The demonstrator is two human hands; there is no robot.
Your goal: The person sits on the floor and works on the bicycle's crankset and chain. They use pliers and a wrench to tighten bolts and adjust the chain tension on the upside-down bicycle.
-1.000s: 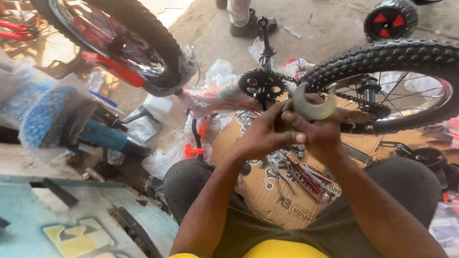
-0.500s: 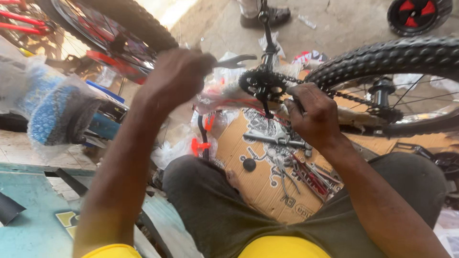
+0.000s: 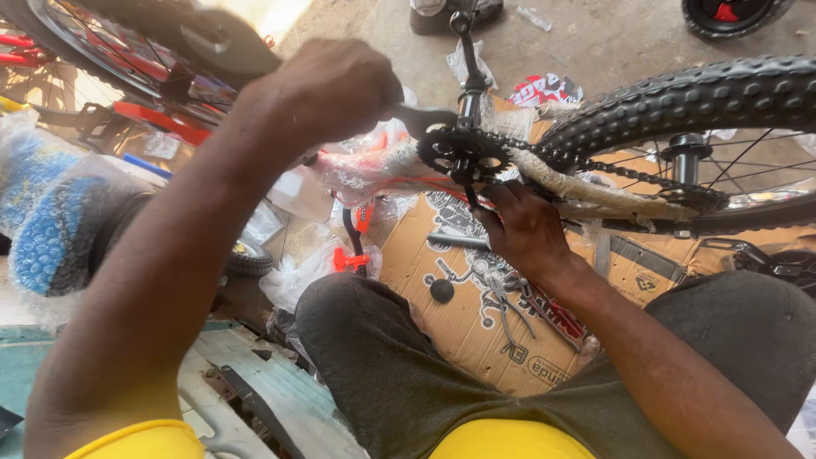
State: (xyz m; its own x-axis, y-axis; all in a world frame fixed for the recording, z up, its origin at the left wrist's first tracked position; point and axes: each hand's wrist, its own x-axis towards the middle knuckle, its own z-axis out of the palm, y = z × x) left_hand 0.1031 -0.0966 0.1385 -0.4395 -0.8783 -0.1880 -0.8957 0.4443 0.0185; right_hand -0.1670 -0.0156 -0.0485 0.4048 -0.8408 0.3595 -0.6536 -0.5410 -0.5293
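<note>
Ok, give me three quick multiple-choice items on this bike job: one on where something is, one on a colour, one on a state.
1. Where is the right hand?
A. just under the chainring
B. on the knobby tyre
C. flat on the cardboard

2. What colour is the chainring?
A. red
B. black
C. silver

3. What is the left hand doing?
A. hanging open and empty
B. resting on the knee
C. closed around a wrench

Answers:
1 A, its fingers sit right below the toothed ring at the crank.
2 B, ring and teeth look dark black against the wrapped frame.
3 C, the fist is shut and a dark flat tool sticks out towards the crank.
</note>
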